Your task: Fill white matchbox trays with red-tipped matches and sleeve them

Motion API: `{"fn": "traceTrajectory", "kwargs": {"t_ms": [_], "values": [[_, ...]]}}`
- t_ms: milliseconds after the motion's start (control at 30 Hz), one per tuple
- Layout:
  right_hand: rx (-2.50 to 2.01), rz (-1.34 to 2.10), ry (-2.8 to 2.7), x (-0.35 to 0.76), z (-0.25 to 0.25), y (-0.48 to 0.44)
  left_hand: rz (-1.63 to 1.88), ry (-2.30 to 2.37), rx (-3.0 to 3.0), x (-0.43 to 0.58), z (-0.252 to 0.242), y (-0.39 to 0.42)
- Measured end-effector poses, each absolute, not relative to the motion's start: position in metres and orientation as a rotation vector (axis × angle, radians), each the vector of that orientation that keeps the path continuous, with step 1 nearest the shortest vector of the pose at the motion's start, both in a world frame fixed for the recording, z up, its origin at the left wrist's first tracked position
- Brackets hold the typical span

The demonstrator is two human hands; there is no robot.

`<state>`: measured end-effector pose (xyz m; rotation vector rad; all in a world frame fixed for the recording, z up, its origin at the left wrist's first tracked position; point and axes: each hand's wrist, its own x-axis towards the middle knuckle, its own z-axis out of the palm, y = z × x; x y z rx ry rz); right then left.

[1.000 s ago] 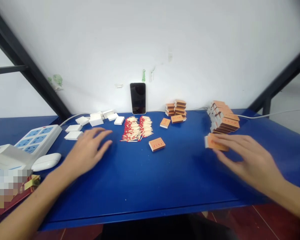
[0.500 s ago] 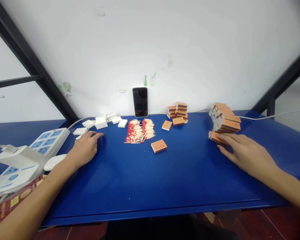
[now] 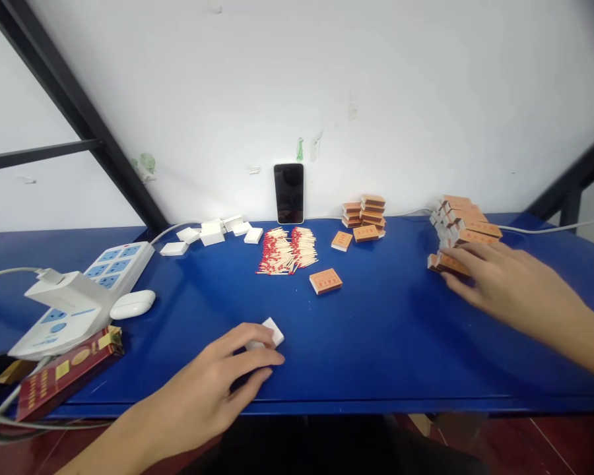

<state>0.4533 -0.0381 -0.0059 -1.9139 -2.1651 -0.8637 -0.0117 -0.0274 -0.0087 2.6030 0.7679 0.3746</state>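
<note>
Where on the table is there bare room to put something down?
The widest bare patch of blue table lies between the left hand and right hand, from the lone matchbox to the front edge. A smaller one separates the white case and left hand. It's crowded around the power strip and along the back, with white boxes, matches and matchbox stacks.

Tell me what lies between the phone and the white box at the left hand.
In the head view: red-tipped matches nearest the phone, then bare blue tabletop down to the white box.
</note>
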Motion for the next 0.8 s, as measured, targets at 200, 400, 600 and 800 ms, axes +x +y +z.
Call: {"fn": "traceTrajectory", "kwargs": {"t_ms": [200,400,600,800], "values": [[-1.268,-0.432,-2.556,0.348,0.001,-0.016,0.521,0.848,2.486,0.02,-0.01,-0.008],[-1.049,-0.207,-2.662,0.317,-0.018,0.004,0.677,0.839,2.422,0.029,-0.01,0.017],[-1.229,-0.378,-2.488,0.337,-0.009,0.002,0.671,0.841,2.374,0.046,-0.022,0.023],[-1.126,-0.293,-2.567,0.301,-0.006,0.057,0.81,0.934,2.621,0.053,-0.019,0.05]]}}
